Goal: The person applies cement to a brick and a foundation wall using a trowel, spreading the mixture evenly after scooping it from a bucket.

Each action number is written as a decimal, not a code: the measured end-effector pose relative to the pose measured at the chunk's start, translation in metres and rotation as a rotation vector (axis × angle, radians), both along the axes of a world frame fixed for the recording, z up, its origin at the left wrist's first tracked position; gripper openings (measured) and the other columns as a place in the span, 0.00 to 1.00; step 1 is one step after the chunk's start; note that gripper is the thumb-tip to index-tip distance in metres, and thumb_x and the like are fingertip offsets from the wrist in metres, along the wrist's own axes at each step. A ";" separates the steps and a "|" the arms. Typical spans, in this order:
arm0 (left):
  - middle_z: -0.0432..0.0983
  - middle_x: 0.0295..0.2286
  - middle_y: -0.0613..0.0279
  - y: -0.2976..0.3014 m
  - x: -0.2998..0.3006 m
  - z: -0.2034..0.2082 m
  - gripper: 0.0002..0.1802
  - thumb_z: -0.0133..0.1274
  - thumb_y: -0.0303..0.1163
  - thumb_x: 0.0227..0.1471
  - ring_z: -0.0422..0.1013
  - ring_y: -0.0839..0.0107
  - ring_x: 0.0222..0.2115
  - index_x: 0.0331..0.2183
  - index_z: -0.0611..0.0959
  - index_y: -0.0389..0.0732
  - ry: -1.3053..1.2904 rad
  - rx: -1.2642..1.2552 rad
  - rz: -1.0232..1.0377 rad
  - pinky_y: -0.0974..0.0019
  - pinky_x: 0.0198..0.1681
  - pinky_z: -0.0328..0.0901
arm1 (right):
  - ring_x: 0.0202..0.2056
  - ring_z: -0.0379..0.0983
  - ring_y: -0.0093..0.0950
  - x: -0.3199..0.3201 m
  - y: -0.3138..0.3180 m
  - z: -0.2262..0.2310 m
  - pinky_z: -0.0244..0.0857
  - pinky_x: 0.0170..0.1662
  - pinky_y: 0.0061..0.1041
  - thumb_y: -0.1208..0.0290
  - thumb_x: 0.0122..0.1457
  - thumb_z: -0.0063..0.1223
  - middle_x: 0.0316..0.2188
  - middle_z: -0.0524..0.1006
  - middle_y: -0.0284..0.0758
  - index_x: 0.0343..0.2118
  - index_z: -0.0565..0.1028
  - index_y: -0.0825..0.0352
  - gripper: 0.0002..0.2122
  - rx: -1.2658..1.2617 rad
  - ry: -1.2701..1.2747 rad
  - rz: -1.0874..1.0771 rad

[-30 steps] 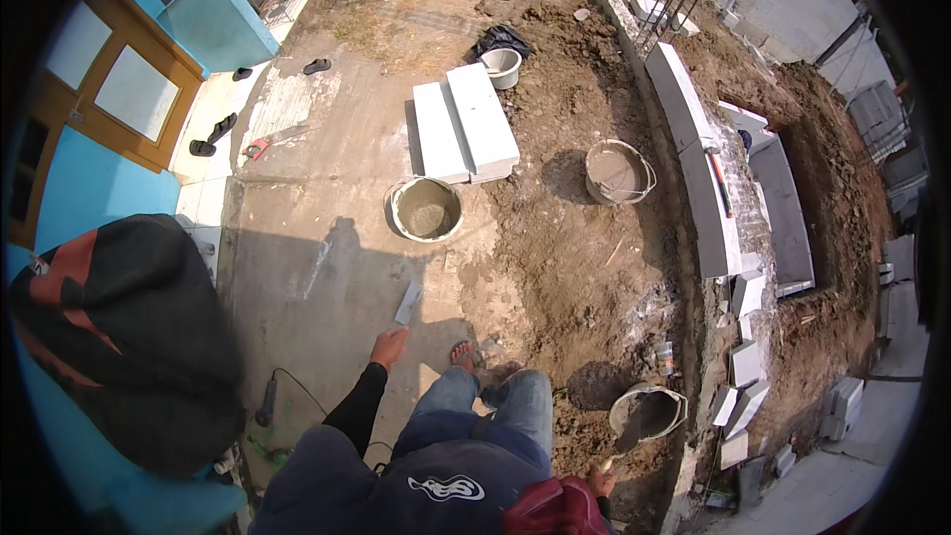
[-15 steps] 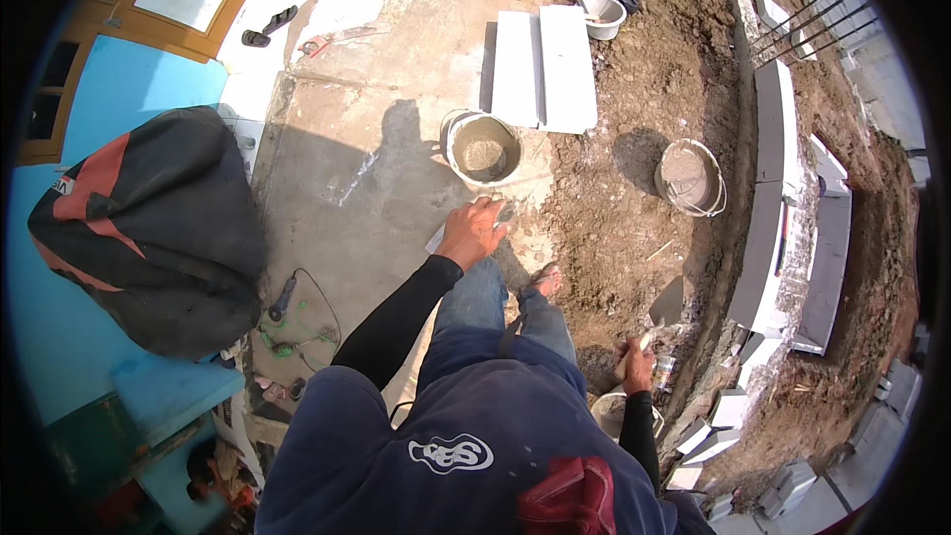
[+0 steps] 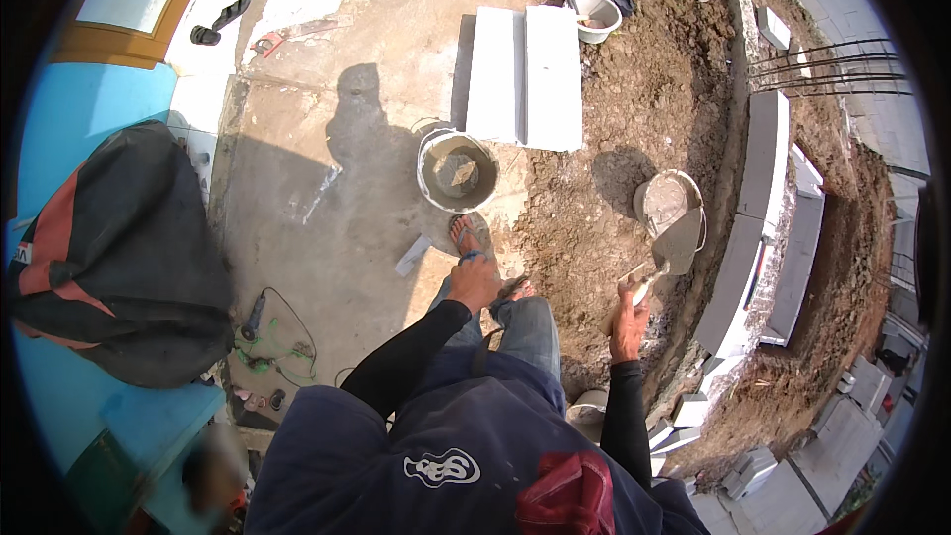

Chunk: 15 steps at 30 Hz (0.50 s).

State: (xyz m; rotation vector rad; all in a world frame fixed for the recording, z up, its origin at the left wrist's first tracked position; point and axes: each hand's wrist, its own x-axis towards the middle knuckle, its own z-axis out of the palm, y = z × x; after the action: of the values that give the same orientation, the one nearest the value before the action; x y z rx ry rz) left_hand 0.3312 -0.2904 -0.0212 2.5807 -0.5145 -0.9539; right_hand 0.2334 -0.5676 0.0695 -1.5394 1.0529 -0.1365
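Note:
My right hand [image 3: 629, 321] is closed round the light handle of a trowel [image 3: 680, 242]. Its grey, flat blade points away from me and overlaps the near edge of a mortar-smeared bucket [image 3: 658, 188] on the soil. Over my bent leg, in front of the jeans, is my left hand [image 3: 475, 281]; its fingers are too foreshortened to read. Beyond it, a second bucket [image 3: 426, 178] with grey, wet-looking mortar [image 3: 459, 174] inside stands on the concrete. A small white block piece [image 3: 413, 255] lies to the left of my foot.
Long white blocks [image 3: 553, 79] lie ahead, with a white basin [image 3: 594, 18] behind them. A low block wall [image 3: 731, 267] curves along the right, with rebar [image 3: 832, 69] beyond. At left are a black-and-red cover [image 3: 119, 258] and a corded tool [image 3: 255, 319]. Another bucket [image 3: 588, 410] is beside my right forearm.
My right hand has raised the trowel forward from beside the wall to the right bucket. My left hand sits lower in view, and the whole view has shifted.

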 end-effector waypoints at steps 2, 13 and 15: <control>0.77 0.43 0.49 0.015 0.003 -0.025 0.29 0.57 0.49 0.51 0.75 0.50 0.44 0.48 0.80 0.38 0.099 -0.036 0.090 0.51 0.47 0.69 | 0.35 0.69 0.24 -0.040 -0.060 -0.016 0.64 0.42 0.28 0.55 0.61 0.56 0.34 0.75 0.31 0.46 0.74 0.72 0.22 -0.106 0.216 -0.017; 0.74 0.52 0.59 -0.024 0.065 -0.099 0.37 0.52 0.60 0.56 0.71 0.62 0.51 0.55 0.76 0.41 0.907 -0.358 1.115 0.58 0.51 0.64 | 0.46 0.74 0.28 0.053 -0.129 -0.132 0.70 0.48 0.30 0.53 0.60 0.62 0.45 0.77 0.38 0.50 0.71 0.73 0.27 0.079 0.325 0.112; 0.72 0.53 0.61 -0.046 0.068 -0.139 0.39 0.51 0.62 0.56 0.69 0.62 0.52 0.57 0.73 0.42 0.977 -0.430 1.276 0.58 0.52 0.62 | 0.46 0.74 0.25 0.092 -0.150 -0.190 0.71 0.46 0.29 0.53 0.59 0.63 0.45 0.77 0.37 0.51 0.70 0.71 0.28 0.039 0.334 0.306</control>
State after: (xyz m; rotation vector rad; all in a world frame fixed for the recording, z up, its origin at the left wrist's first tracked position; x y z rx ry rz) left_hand 0.3990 -0.3363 -0.1602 1.2649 0.9508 -1.1549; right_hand 0.3250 -0.7171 -0.1206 -1.7043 1.0534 0.3620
